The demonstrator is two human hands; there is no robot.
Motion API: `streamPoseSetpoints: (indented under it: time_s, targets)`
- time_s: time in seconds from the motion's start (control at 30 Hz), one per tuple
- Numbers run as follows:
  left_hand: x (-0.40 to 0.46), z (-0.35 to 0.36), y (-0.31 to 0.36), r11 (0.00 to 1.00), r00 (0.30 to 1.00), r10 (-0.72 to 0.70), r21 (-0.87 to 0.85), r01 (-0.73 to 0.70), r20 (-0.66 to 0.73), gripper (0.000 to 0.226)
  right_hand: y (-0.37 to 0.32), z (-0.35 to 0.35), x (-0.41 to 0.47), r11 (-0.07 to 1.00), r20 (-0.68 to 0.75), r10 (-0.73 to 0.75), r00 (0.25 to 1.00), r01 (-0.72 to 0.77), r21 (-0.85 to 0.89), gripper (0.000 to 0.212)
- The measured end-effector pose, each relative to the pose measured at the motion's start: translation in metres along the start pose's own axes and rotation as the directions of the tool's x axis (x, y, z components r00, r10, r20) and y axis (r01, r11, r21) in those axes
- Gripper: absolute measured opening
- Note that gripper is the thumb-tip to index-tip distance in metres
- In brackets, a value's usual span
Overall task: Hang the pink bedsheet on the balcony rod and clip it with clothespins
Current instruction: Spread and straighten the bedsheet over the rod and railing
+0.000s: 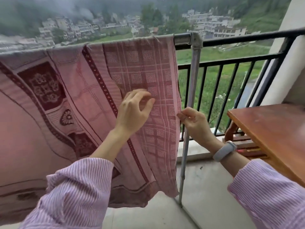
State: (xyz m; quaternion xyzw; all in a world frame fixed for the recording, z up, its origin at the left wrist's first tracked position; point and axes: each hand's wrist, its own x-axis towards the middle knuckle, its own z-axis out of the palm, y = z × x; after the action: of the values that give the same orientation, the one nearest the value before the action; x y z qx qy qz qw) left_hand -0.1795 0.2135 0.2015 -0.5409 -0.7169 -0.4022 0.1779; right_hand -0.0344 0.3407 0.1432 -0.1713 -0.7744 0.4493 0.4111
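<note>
Head view shows the sheet [69, 100] already draped over the rod [181, 38], its checked end hanging by the rod's upright post [191, 90]. Right hand [192, 119] pinches the sheet's side edge, likely to pull it straight and spread it toward the rod's end; left hand [133, 111] hovers loosely curled against the cloth, holding nothing, probably smoothing folds. Hands are apart. No clothespins are visible, so clipping seems not yet done. A wooden table [270, 129] stands close on the right, crowding that elbow, with the black railing [231, 60] just behind.
</note>
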Motion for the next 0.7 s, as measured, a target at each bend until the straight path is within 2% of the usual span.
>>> streamPoseSetpoints:
  time_s: [0.1, 0.17, 0.3, 0.37, 0.47, 0.53, 0.6, 0.63, 0.7]
  targets:
    - [0.017, 0.003, 0.019, 0.994, 0.996, -0.023, -0.110, 0.014, -0.087, 0.027, 0.001, 0.004, 0.003, 1.000, 0.016, -0.016, 1.000, 0.016, 0.013, 0.011]
    - [0.030, 0.010, 0.028, 0.995, 0.995, -0.007, -0.101, -0.002, -0.095, 0.034, 0.007, 0.008, -0.001, 1.000, 0.027, 0.005, 1.000, -0.005, -0.011, 0.010]
    - [0.045, 0.035, 0.033, 0.996, 0.997, -0.059, 0.062, 0.062, -0.047, 0.050, 0.018, 0.013, -0.005, 0.999, 0.080, 0.027, 0.996, -0.023, -0.048, 0.007]
    - [0.048, 0.046, 0.031, 0.984, 0.993, -0.087, 0.150, 0.099, -0.086, 0.040, 0.023, 0.012, -0.001, 0.996, 0.096, 0.032, 0.995, -0.024, -0.080, 0.007]
    - [0.046, 0.058, 0.026, 0.982, 0.991, -0.049, 0.176, 0.071, -0.128, 0.020, 0.031, 0.006, 0.004, 0.995, 0.075, 0.048, 0.996, -0.041, -0.093, 0.010]
    - [0.046, 0.063, 0.024, 0.980, 0.992, -0.050, 0.185, 0.071, -0.118, 0.030, 0.036, 0.003, 0.007, 0.993, 0.078, 0.021, 0.997, -0.012, -0.117, 0.009]
    - [0.049, 0.067, 0.025, 0.959, 0.993, -0.076, 0.265, 0.098, -0.092, 0.049, 0.041, 0.005, 0.010, 0.993, 0.121, -0.001, 0.993, 0.015, -0.117, 0.009]
    - [0.051, 0.070, 0.025, 0.947, 0.993, -0.080, 0.304, 0.105, -0.092, 0.052, 0.043, 0.008, 0.010, 0.994, 0.143, -0.010, 0.990, 0.026, -0.109, 0.009]
    - [0.054, 0.072, 0.025, 0.948, 0.990, -0.062, 0.304, 0.098, -0.123, 0.034, 0.049, 0.013, 0.012, 0.995, 0.159, -0.020, 0.987, 0.036, -0.098, 0.009]
